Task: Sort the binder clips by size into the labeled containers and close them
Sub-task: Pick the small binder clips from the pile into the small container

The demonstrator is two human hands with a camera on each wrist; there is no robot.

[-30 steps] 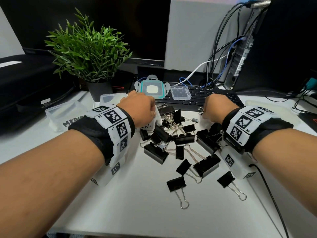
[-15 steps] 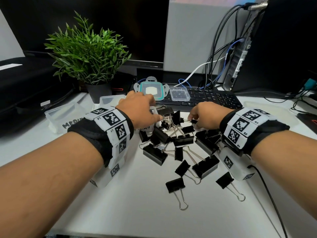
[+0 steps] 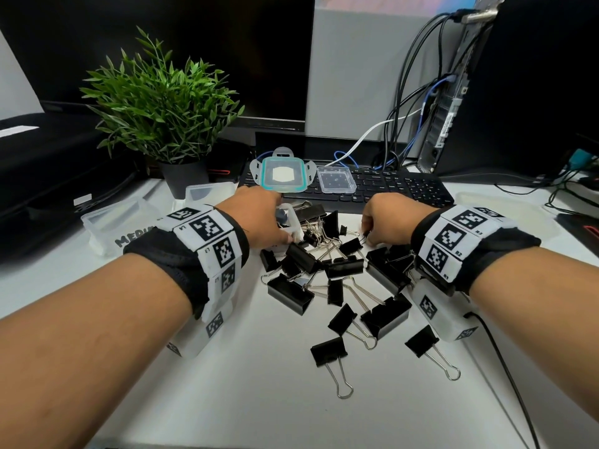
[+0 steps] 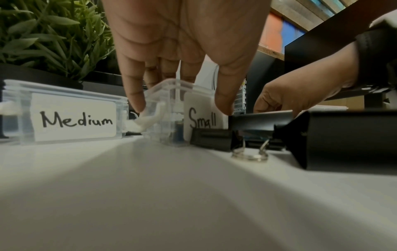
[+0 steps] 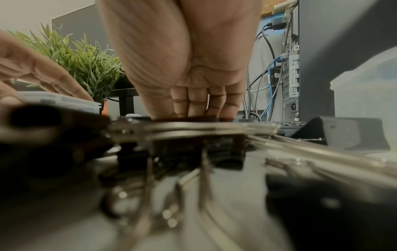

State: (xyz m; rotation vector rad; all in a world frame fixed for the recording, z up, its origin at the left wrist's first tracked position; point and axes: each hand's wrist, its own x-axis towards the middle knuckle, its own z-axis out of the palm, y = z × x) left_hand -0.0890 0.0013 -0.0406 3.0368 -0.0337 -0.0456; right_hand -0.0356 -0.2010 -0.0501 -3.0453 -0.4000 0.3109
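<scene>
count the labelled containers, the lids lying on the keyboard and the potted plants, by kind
labelled containers: 2, the Medium container and the Small container
lids on the keyboard: 2, the teal-rimmed lid and the clear lid
potted plant: 1
total: 5

A white desk (image 3: pixel 227 400) at an office workstation.
Behind its potted plant (image 3: pixel 162 105): dark monitor (image 3: pixel 227 43), grey wall (image 3: pixel 356 76).
</scene>
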